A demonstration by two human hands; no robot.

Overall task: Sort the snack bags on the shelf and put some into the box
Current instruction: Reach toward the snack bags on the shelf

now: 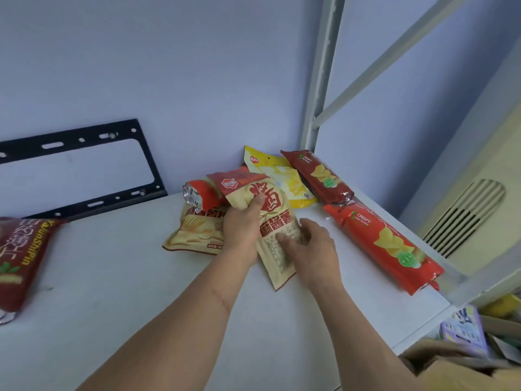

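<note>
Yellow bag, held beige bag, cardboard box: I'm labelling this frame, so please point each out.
Yellow bag [293,183]: head view, its pale front panel.
Beige bag [277,244]: head view, printed middle between the hands.
Box [451,371]: head view, its near flap.

near red tube bag [386,244]: "CRISPY" | left dark-red bag [19,261]: "YaJunShiPin"

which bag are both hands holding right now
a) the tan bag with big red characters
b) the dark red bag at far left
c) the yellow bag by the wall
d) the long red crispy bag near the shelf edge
a: the left hand grips the tan bag with its thumb across the front, and the right hand holds its lower part; the other bags lie untouched on the shelf.
</note>
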